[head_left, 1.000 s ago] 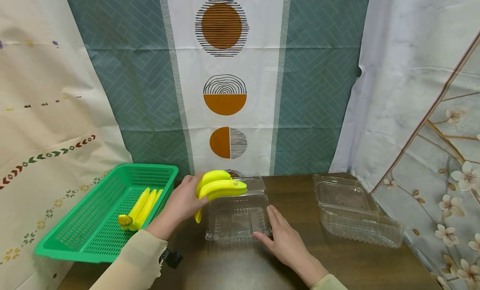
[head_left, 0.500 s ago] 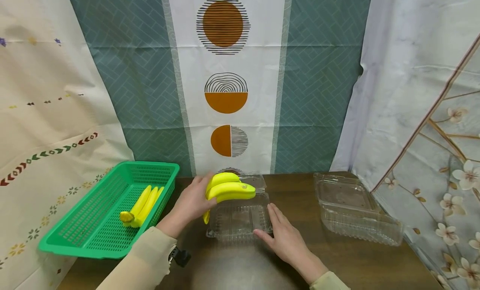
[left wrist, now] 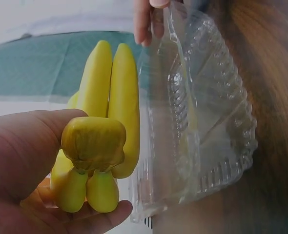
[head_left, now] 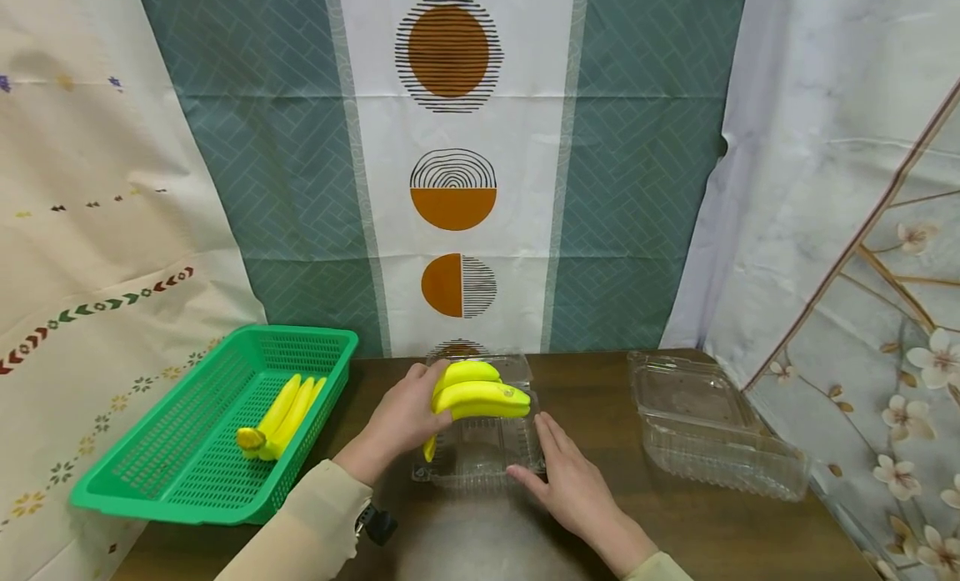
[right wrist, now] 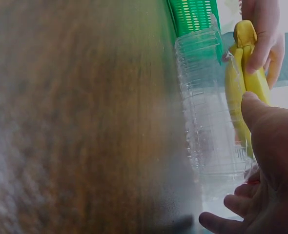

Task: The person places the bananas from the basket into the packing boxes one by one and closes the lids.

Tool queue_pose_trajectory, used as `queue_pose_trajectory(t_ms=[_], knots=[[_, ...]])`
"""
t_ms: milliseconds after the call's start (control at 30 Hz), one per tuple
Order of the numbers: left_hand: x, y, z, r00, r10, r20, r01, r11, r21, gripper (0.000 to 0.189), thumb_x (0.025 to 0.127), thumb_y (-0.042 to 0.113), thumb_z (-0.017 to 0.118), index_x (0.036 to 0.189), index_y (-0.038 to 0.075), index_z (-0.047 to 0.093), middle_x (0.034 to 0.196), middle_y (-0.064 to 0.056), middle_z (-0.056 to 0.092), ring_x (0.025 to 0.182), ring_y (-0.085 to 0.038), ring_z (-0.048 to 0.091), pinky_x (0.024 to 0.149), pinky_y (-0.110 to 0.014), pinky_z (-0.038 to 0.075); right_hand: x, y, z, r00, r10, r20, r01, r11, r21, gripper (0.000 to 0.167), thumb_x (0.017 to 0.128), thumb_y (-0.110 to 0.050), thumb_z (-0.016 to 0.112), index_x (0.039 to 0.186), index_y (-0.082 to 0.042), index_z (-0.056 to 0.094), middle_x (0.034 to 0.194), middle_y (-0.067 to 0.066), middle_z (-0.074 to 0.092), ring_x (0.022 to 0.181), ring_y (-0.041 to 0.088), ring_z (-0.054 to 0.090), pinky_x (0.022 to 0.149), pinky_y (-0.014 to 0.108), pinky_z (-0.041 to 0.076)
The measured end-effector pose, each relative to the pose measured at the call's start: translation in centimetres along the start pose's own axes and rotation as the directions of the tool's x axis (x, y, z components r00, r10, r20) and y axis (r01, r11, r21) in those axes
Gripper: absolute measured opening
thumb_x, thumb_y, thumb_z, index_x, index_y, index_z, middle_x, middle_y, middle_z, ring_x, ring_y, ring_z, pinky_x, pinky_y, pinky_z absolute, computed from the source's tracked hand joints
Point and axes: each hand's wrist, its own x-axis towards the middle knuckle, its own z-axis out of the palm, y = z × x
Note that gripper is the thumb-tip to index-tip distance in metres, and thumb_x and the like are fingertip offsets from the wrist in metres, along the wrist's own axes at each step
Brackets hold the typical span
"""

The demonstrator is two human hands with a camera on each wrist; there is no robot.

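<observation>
My left hand [head_left: 399,414] grips a bunch of yellow bananas [head_left: 483,399] by the stem end, with the tips pointing right. The bunch overlaps a clear plastic clamshell box [head_left: 480,458] in the head view; the box's lid is folded open toward the back. In the left wrist view, the thumb presses beside the brown stem [left wrist: 94,141]. My right hand [head_left: 576,485] rests against the right side of the box, fingers straight along the wall and thumb at the front corner. From the right wrist, the box wall [right wrist: 207,122] stands between that thumb and the table.
On the left, a green plastic basket [head_left: 176,512] holds another banana bunch [head_left: 285,414]. A second clear clamshell box [head_left: 720,456] stands lid-up at the right of the brown table [head_left: 600,431]. Patterned curtains [head_left: 637,189] hang behind and at both sides.
My left hand has carried the bananas to the right, farther over the clear box, and slightly lower. The right hand has kept its place at the box's side.
</observation>
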Motion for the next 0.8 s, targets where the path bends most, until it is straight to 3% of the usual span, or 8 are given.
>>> queue_pose_trajectory(t_ms=[200,400,800], knots=[[0.6,0.2,0.8,1.0,0.005,0.015,-0.004,1.0,-0.014,0.083,0.089,0.016,0.088,0.164,0.014,0.051,0.12,-0.011,0.058,0.081,-0.022,0.057,0.071,-0.038,0.053,0.0,0.0,0.0,1.0,0.008,-0.002,-0.007,1.0,0.009,0.103,0.102,-0.067,0.07,0.174,-0.006,0.03,0.18,0.016,0.028,0.161,0.038,0.036,0.117,0.065,0.045],[0.5,0.2,1.5,0.999,-0.011,0.038,0.012,1.0,-0.006,0.087,0.089,0.018,0.089,0.165,0.011,0.049,0.126,-0.012,0.06,0.085,-0.022,0.058,0.075,-0.038,0.056,-0.1,-0.1,0.1,1.0,-0.001,0.0,0.001,1.0,0.009,0.103,0.102,-0.067,0.07,0.173,-0.004,0.031,0.18,0.017,0.028,0.161,0.038,0.036,0.117,0.064,0.045],[0.3,-0.2,1.6,0.999,0.015,0.037,-0.015,1.0,-0.01,0.085,0.089,0.016,0.088,0.164,0.01,0.049,0.127,-0.013,0.06,0.084,-0.021,0.057,0.073,-0.039,0.054,0.0,0.2,0.2,1.0,0.011,0.001,-0.011,1.0,0.008,0.104,0.101,-0.068,0.07,0.174,-0.005,0.03,0.18,0.016,0.027,0.162,0.037,0.035,0.119,0.064,0.044]])
